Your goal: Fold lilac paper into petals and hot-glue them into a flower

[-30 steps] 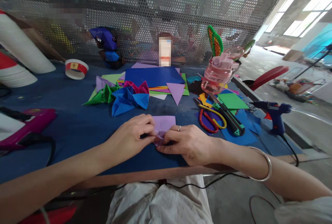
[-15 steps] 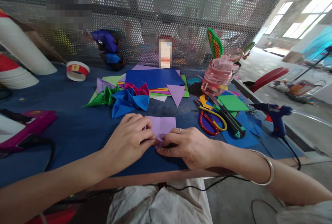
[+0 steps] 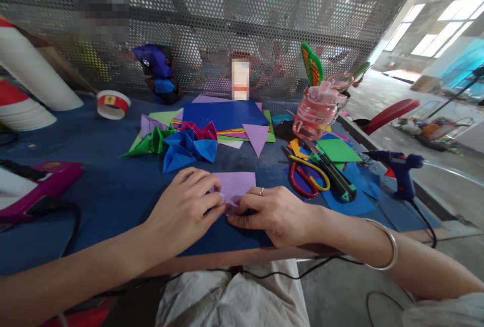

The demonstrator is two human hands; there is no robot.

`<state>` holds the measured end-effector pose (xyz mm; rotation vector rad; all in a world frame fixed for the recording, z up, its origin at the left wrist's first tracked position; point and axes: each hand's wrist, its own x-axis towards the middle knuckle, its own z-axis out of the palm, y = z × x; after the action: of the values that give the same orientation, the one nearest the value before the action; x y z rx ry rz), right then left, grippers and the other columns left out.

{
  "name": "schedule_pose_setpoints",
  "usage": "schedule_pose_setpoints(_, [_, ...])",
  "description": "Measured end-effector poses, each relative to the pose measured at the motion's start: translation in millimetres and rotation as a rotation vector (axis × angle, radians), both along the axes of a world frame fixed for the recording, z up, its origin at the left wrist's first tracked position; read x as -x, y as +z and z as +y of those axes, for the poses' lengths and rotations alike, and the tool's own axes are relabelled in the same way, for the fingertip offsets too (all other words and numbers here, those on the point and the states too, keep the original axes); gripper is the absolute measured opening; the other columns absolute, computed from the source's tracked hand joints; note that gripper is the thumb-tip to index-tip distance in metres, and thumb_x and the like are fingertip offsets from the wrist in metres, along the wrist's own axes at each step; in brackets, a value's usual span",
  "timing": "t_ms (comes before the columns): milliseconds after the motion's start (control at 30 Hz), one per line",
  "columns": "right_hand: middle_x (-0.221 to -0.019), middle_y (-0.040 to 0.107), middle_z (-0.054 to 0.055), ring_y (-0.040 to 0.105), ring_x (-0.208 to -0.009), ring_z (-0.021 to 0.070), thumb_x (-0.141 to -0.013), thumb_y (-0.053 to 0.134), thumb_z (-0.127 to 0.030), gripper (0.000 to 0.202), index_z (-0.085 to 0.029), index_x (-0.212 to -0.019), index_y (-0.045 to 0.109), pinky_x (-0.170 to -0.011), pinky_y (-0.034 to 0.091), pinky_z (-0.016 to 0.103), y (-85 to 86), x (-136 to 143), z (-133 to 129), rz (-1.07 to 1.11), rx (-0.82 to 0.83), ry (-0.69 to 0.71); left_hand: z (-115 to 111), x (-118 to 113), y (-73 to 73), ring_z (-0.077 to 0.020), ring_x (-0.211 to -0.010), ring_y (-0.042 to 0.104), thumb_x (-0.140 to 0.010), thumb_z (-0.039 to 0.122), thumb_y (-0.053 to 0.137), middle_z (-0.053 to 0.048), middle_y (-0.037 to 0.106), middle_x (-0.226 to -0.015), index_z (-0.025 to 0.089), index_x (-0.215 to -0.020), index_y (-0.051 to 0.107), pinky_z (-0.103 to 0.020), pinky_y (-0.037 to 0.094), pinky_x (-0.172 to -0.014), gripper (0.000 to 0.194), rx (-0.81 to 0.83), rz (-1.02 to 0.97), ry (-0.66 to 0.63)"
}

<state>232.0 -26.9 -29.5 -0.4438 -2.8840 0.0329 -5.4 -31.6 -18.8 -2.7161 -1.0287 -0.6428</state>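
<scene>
The lilac paper [image 3: 237,184] lay on the bench [image 3: 113,175], far edge straight, near part bent and partly hidden.

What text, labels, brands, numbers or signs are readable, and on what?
No text reads with certainty.
Pink bottle: pale lettering, too blurred to quote.
Red-banded paper cup: yellow patch with a mark, too small.
Magenta device: yellowish badge, unreadable.
Pale upright object: pixelated, nothing readable.

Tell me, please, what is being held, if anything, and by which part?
The purple paper: the left grip holds its near left part, the right grip its near right part. The exact pinch is partly hidden.
</scene>
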Motion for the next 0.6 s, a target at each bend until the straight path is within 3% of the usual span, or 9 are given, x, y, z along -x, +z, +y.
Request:
schedule_pose_setpoints(133, [-0.108,0.061,0.008,0.054,-0.090,0.0192,-0.085,0.050,-0.015,0.044,-0.020,-0.128,0.058,-0.071,0.048,0.030,1.0,0.2,-0.3,-0.004,-0.015,-0.002,-8.2,2.2,-6.1,-0.0256,-0.105,0.060,-0.096,0.021,0.046,-0.008,0.070,-0.106,0.018,-0.085,0.071,-0.047,0.042,-0.096,0.027,-0.071,0.023,-0.045])
schedule_pose_setpoints(300, [-0.108,0.061,0.008,0.054,-0.093,0.0195,-0.084,0.054,-0.016,0.043,-0.020,-0.126,0.059,-0.070,0.048,0.029,2.0,0.9,-0.2,0.003,0.015,0.006,-17.3,3.8,-12.1,-0.0257,-0.095,0.066,-0.098,0.026,0.045,-0.009,0.073,-0.093,0.015,-0.092,0.071,-0.051,0.044,-0.099,0.029,-0.118,0.096,-0.054])
schedule_pose_setpoints(600, [-0.111,0.061,0.009,0.054,-0.097,0.0205,-0.082,0.051,-0.013,0.047,-0.017,-0.128,0.057,-0.075,0.050,0.032,0.2,1.2,-0.2,0.011,0.018,0.016,-26.4,9.9,-12.7,-0.0292,-0.106,0.065,-0.098,0.035,0.043,-0.014,0.073,-0.108,0.011,-0.105,0.071,-0.053,0.041,-0.104,0.037,-0.101,0.111,-0.067])
